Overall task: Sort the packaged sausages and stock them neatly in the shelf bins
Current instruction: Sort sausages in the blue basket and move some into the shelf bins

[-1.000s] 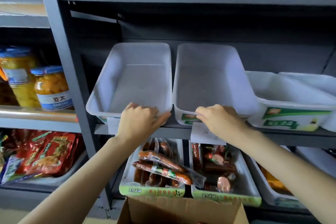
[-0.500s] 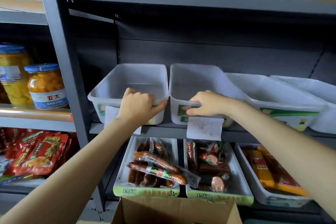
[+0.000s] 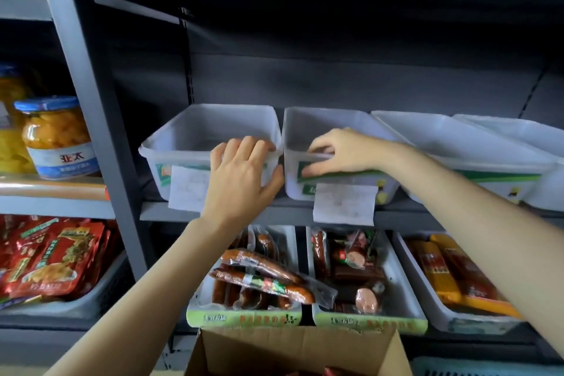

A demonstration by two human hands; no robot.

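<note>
Two empty white bins stand side by side on the middle shelf. My left hand [image 3: 241, 174] holds the front wall of the left bin [image 3: 171, 159], fingertips hooked over its rim and thumb spread to the right. My right hand [image 3: 338, 152] pinches the front rim of the second bin [image 3: 345, 122], fingers inside and thumb on its green label. On the shelf below, one bin holds packaged sausages [image 3: 262, 278], and the bin beside it holds mixed sausage packs [image 3: 351, 265]. A third lower bin holds yellow and red packs [image 3: 451, 278].
Two more white bins [image 3: 457, 143] stand to the right on the middle shelf. An open cardboard box [image 3: 293, 351] sits below my arms. Left of the grey shelf upright [image 3: 91, 101] are fruit jars [image 3: 58, 137] and red snack packets [image 3: 55, 256].
The two bins were tipped toward me with their insides showing; they now sit flat on the shelf. Both hands stayed on the front rims.
</note>
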